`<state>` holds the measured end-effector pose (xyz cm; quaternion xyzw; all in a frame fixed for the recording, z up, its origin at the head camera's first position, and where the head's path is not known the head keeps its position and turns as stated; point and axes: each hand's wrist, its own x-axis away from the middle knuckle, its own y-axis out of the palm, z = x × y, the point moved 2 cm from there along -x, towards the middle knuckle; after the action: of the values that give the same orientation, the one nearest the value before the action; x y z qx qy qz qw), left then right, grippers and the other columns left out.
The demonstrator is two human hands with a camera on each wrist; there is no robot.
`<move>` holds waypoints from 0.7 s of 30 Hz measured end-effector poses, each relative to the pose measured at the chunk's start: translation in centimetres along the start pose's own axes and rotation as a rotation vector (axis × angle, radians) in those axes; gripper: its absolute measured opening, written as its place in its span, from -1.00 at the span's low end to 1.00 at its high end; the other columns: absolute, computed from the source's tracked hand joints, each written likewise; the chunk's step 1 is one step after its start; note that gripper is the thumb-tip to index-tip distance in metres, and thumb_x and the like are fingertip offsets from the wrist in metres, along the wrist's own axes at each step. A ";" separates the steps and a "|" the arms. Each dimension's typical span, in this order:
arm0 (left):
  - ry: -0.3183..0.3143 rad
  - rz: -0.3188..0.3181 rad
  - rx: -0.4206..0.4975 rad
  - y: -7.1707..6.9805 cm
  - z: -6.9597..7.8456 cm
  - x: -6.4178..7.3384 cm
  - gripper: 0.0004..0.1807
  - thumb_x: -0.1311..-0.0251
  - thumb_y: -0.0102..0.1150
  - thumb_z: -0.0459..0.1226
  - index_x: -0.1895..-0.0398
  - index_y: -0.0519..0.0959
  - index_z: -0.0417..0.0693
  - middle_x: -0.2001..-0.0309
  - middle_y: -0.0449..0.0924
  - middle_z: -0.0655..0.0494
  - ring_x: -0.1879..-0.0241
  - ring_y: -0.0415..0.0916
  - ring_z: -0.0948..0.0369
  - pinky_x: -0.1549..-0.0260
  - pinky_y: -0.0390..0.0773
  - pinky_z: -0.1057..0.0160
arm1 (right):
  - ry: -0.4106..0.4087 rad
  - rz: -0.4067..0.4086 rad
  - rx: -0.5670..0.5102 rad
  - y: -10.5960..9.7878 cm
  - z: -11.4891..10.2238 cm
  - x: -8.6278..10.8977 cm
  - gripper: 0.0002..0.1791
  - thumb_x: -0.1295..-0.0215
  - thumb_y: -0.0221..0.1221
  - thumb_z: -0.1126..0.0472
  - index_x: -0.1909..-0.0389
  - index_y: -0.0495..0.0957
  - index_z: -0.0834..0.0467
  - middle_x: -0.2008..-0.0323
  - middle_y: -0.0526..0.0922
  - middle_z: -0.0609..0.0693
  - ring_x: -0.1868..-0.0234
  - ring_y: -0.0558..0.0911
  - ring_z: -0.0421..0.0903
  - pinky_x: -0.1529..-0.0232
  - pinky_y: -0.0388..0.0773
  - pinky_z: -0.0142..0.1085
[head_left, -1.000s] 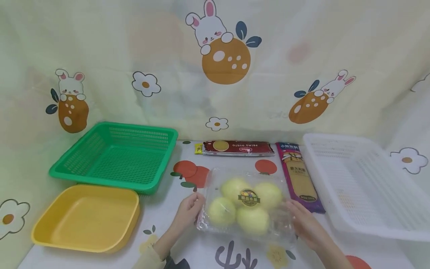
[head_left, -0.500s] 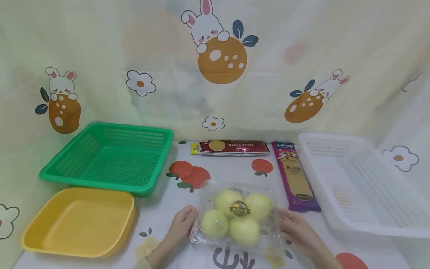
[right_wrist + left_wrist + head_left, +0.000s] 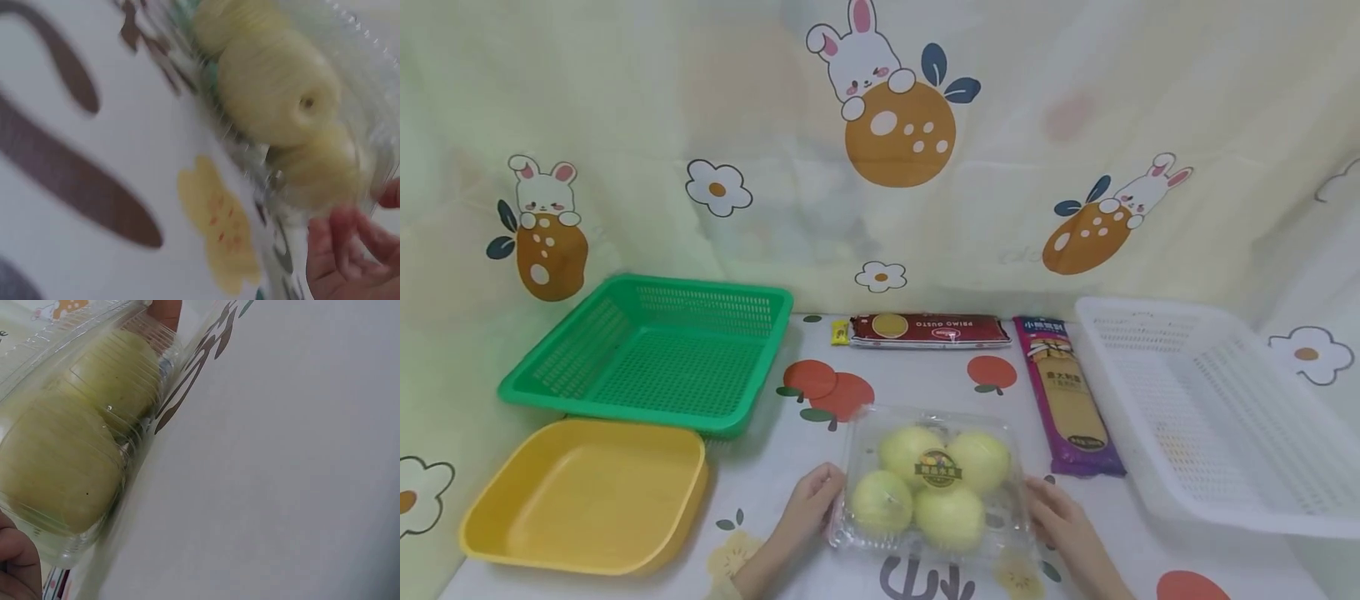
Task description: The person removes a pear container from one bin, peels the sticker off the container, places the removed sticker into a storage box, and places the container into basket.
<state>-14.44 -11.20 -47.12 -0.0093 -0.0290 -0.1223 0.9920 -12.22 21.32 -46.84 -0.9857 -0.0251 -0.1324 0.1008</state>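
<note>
Before that pale rabbit-print curtain (image 3: 760,100), the left hand (image 3: 812,500) (grip unclear) and loose-fingered right hand (image 3: 1069,529) flank a clear plastic box (image 3: 937,472) of yellow-green fruit (image 3: 951,518); lopsided lifting could tip it.

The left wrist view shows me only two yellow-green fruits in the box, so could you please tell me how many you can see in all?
Observer: Four yellow-green fruits show through the top of the clear box in the head view.
Operator: Thank you. Would you kindly tell me what stands farther over on the person's left?
Observer: A yellow tub stands there, with a green basket behind it.
Operator: That helps. May I ask whether anything marks the top of the box?
Observer: Yes, a dark label with a small colourful picture sits near the middle of it.
</note>
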 end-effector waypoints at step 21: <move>0.021 -0.024 0.013 0.1 -0.9 -0.1 -0.80 -0.29 -0.23 -0.42 0.45 0.35 -0.35 0.65 0.27 0.16 0.66 0.24 0.33 0.68 0.26 0.44 | -0.108 -0.276 -0.360 -0.4 2.6 -1.1 -0.72 -0.38 -0.15 0.23 0.50 0.44 0.07 0.64 0.34 -0.20 0.66 0.30 -0.33 0.63 0.26 -0.51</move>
<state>-14.49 -11.13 -48.02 -0.0013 -0.0193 -0.1341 0.9908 -12.63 22.20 -49.55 -0.9807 -0.1412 -0.0942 -0.0970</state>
